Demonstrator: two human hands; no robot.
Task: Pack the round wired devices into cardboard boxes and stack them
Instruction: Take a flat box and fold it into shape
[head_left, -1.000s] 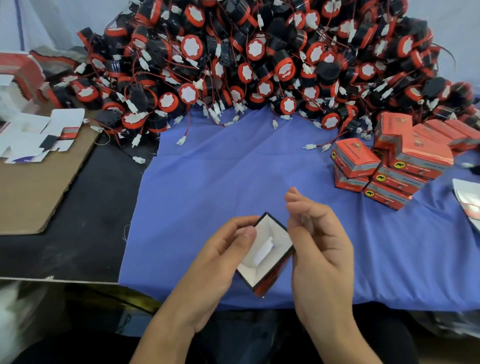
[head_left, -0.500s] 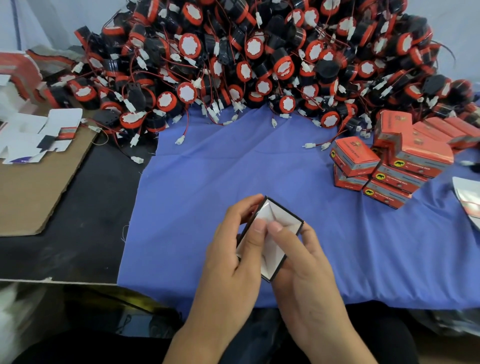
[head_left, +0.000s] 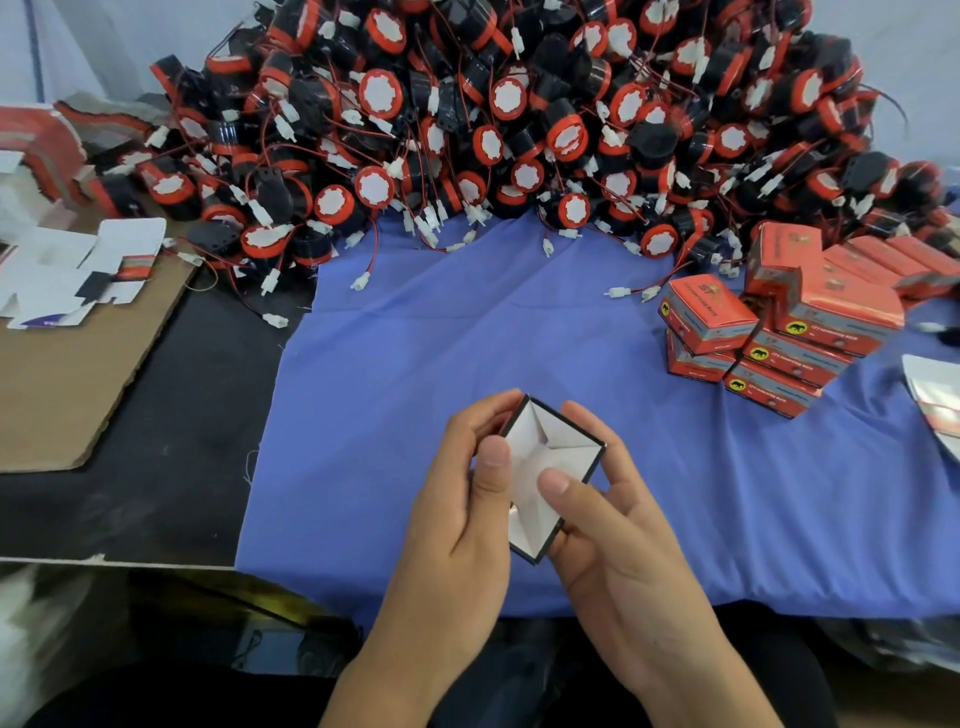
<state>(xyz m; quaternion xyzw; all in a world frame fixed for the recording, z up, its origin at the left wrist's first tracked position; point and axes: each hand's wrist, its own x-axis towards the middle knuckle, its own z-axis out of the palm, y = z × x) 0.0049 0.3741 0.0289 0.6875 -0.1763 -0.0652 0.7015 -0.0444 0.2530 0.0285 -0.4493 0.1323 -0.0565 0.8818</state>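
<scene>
Over the near edge of the wide blue cloth, both hands held a small open cardboard box, white inside with dark edges, tilted so that its open mouth faced up toward the camera. The left hand was curled round the box's left side, with its fingers wrapped behind the far corner and its thumb laid on the rim. The right hand gripped the right side, its fingers hidden behind the wall and its thumb pressed onto a white inner flap near the middle. The box thus sat between the two palms, above the cloth; whether it touched the cloth could not be told

Farther off, on the cloth's right part, stood a stack of closed red cardboard boxes with black-and-yellow marks, some two high and some leaning. At the cloth's right edge lay a pale silvery sheet, cut off by the frame. Left of the cloth was the bare black tabletop, and on it a flat brown cardboard sheet bearing white unfolded box blanks. Along the cloth's far edge rose a big heap of round black devices with red rims and white faces, their thin red wires and white plugs spilling onto the cloth, well apart from the hands
</scene>
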